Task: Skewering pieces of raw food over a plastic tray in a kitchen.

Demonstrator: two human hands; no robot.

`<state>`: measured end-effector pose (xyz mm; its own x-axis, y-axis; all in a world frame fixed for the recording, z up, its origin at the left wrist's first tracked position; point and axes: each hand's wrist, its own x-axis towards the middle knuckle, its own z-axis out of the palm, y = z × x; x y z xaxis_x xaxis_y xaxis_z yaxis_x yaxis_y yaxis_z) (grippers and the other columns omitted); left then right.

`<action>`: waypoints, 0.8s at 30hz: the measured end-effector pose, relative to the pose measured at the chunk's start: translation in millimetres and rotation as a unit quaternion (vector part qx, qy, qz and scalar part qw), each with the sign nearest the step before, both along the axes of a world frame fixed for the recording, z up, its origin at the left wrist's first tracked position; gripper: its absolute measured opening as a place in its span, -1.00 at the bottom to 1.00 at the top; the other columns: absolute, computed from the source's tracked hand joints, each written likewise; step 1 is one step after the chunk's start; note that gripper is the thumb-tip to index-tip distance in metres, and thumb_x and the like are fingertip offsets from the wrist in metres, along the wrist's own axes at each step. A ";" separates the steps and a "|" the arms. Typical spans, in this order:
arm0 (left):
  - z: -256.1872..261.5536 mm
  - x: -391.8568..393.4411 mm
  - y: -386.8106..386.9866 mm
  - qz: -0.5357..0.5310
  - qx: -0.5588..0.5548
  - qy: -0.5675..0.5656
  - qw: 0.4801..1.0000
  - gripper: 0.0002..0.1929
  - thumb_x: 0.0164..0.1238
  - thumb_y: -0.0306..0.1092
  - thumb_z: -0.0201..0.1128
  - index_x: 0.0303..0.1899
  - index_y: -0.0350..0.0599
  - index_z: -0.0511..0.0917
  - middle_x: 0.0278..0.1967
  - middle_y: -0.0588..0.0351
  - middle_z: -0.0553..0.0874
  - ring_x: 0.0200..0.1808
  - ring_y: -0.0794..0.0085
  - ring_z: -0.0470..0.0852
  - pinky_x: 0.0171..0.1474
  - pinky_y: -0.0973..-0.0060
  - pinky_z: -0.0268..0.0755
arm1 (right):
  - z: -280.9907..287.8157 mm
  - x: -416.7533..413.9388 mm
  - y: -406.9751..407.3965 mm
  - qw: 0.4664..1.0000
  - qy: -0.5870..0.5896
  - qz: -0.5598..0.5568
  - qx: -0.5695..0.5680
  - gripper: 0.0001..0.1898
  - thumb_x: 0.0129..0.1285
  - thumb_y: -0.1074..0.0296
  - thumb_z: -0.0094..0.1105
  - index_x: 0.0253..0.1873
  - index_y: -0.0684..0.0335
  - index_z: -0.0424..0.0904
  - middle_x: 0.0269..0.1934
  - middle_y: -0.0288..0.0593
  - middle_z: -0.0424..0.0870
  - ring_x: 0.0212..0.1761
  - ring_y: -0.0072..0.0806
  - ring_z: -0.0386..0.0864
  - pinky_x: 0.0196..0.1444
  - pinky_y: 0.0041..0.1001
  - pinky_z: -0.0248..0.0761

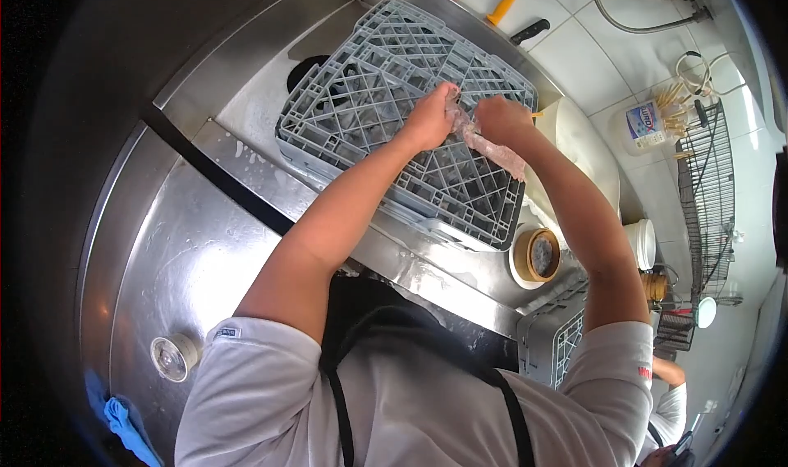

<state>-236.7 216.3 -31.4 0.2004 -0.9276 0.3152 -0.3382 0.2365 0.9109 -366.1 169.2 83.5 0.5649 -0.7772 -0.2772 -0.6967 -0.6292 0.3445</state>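
Over a grey plastic dish rack, my left hand grips one end of a pale pink, wet-looking strip, perhaps a cloth or a piece of meat; which one I cannot tell. My right hand is closed on the same strip, a little to the right. The strip's free end hangs down over the rack's right part. Both hands are just above the lattice of the rack, which stands in a metal sink area. Clear and dark items show through the lattice.
A round wooden-rimmed container sits right of the rack. Knives hang on the tiled wall, near a bottle of skewers. A lidded cup and a blue cloth lie lower left. Another person's arm shows lower right.
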 end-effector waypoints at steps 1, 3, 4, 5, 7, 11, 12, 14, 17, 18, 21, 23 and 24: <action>-1.5 0.5 -0.3 0.001 0.001 0.000 1.000 -0.58 0.22 -0.51 0.20 0.13 -0.07 0.36 0.01 -0.17 0.62 0.09 -0.08 0.57 0.12 0.21 0.42 | -3.5 -2.6 -1.3 1.000 0.000 0.001 0.001 -0.75 0.21 0.29 0.12 -0.10 0.27 0.65 -0.13 0.07 0.69 -0.08 -0.04 0.69 -0.07 -0.17 0.57; -1.7 1.1 -3.0 0.007 -0.043 0.000 0.999 -0.58 0.22 -0.53 0.18 0.13 -0.07 0.37 0.01 -0.17 0.62 0.09 -0.09 0.57 0.11 0.20 0.42 | -9.2 -8.7 -4.8 0.997 0.060 0.046 -0.017 -0.76 0.22 0.30 0.10 -0.09 0.26 0.64 -0.13 0.08 0.68 -0.08 -0.03 0.69 -0.07 -0.16 0.57; -2.3 0.8 -2.1 0.008 -0.043 0.001 0.999 -0.58 0.22 -0.53 0.18 0.13 -0.07 0.37 0.01 -0.17 0.62 0.09 -0.09 0.57 0.11 0.20 0.42 | -10.1 -7.6 -6.9 0.997 0.061 0.047 -0.017 -0.76 0.22 0.30 0.10 -0.09 0.26 0.64 -0.13 0.08 0.68 -0.08 -0.03 0.69 -0.07 -0.16 0.57; -3.1 0.2 -0.5 0.003 -0.033 0.005 0.999 -0.58 0.21 -0.53 0.18 0.12 -0.08 0.37 0.01 -0.17 0.62 0.08 -0.09 0.57 0.11 0.20 0.42 | -11.0 -6.1 -9.1 0.995 0.065 0.069 0.014 -0.76 0.22 0.31 0.08 -0.10 0.26 0.65 -0.13 0.07 0.68 -0.08 -0.05 0.69 -0.07 -0.17 0.57; -0.6 1.1 -0.3 0.001 -0.024 0.009 1.000 -0.58 0.21 -0.53 0.17 0.12 -0.08 0.37 0.00 -0.17 0.61 0.08 -0.09 0.57 0.10 0.19 0.41 | -6.6 -0.3 -9.8 0.992 0.069 0.093 0.043 -0.76 0.23 0.32 0.07 -0.10 0.27 0.65 -0.13 0.07 0.68 -0.08 -0.06 0.69 -0.07 -0.18 0.57; -0.2 1.0 1.7 0.008 -0.013 0.001 1.000 -0.58 0.20 -0.54 0.16 0.12 -0.08 0.36 0.01 -0.18 0.61 0.07 -0.10 0.57 0.10 0.17 0.41 | -8.0 -3.1 -1.8 1.000 0.023 0.010 -0.011 -0.76 0.18 0.38 0.09 -0.10 0.29 0.63 -0.10 0.10 0.68 -0.04 -0.05 0.67 -0.03 -0.16 0.55; 1.9 1.0 0.0 0.012 -0.018 -0.011 1.000 -0.58 0.20 -0.54 0.15 0.12 -0.08 0.36 0.01 -0.18 0.61 0.07 -0.09 0.57 0.11 0.17 0.41 | -4.7 -2.3 -0.4 0.998 0.059 0.037 0.004 -0.77 0.20 0.36 0.08 -0.11 0.28 0.63 -0.11 0.08 0.69 -0.06 -0.06 0.68 -0.04 -0.18 0.56; 2.3 0.1 3.9 0.007 -0.014 -0.005 1.000 -0.57 0.20 -0.54 0.15 0.12 -0.08 0.36 0.01 -0.17 0.61 0.08 -0.08 0.56 0.12 0.17 0.41 | 1.4 2.2 0.8 0.993 0.078 0.078 0.029 -0.78 0.22 0.34 0.07 -0.13 0.26 0.65 -0.13 0.05 0.70 -0.08 -0.09 0.70 -0.06 -0.19 0.57; 4.0 1.0 1.1 0.000 -0.025 0.003 1.000 -0.58 0.20 -0.54 0.15 0.12 -0.09 0.36 0.02 -0.17 0.61 0.10 -0.07 0.56 0.14 0.17 0.40 | -5.2 1.1 -5.3 0.998 -0.002 0.030 -0.054 -0.79 0.20 0.34 0.09 -0.14 0.24 0.66 -0.15 0.05 0.71 -0.09 -0.10 0.70 -0.07 -0.19 0.57; 4.3 -0.1 2.9 -0.004 -0.031 0.008 0.999 -0.58 0.20 -0.53 0.16 0.12 -0.09 0.36 0.02 -0.17 0.61 0.11 -0.06 0.55 0.15 0.18 0.39 | -1.7 -1.0 -2.0 0.999 0.014 0.024 -0.042 -0.78 0.19 0.35 0.10 -0.13 0.24 0.66 -0.14 0.06 0.70 -0.09 -0.10 0.70 -0.07 -0.19 0.57; 7.4 0.2 3.9 0.001 -0.010 0.008 1.000 -0.58 0.13 -0.59 0.18 0.08 -0.20 0.38 0.03 -0.21 0.60 0.13 -0.10 0.53 0.19 0.19 0.38 | -4.8 1.5 0.8 0.992 0.100 0.081 0.017 -0.78 0.18 0.34 0.10 -0.13 0.26 0.66 -0.14 0.07 0.70 -0.09 -0.09 0.70 -0.07 -0.20 0.57; 2.5 -0.7 2.1 -0.007 -0.027 0.014 1.000 -0.57 0.16 -0.58 0.17 0.10 -0.16 0.37 0.04 -0.19 0.60 0.13 -0.08 0.53 0.18 0.19 0.38 | -6.6 4.0 -6.4 0.987 0.115 0.106 0.021 -0.78 0.17 0.36 0.11 -0.14 0.28 0.65 -0.13 0.08 0.69 -0.08 -0.08 0.70 -0.08 -0.20 0.58; 0.2 0.1 3.0 -0.015 -0.039 0.019 0.999 -0.57 0.19 -0.56 0.16 0.12 -0.12 0.36 0.05 -0.18 0.60 0.14 -0.07 0.53 0.17 0.19 0.39 | -4.8 4.6 -4.8 0.997 0.057 0.059 0.003 -0.78 0.17 0.37 0.11 -0.14 0.29 0.66 -0.13 0.09 0.69 -0.08 -0.07 0.70 -0.08 -0.20 0.58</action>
<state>-236.6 219.2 -31.2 0.1866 -0.9060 0.3800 -0.2956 0.3171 0.9011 -361.5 164.3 78.7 0.6165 -0.7052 -0.3502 -0.5741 -0.7070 0.4130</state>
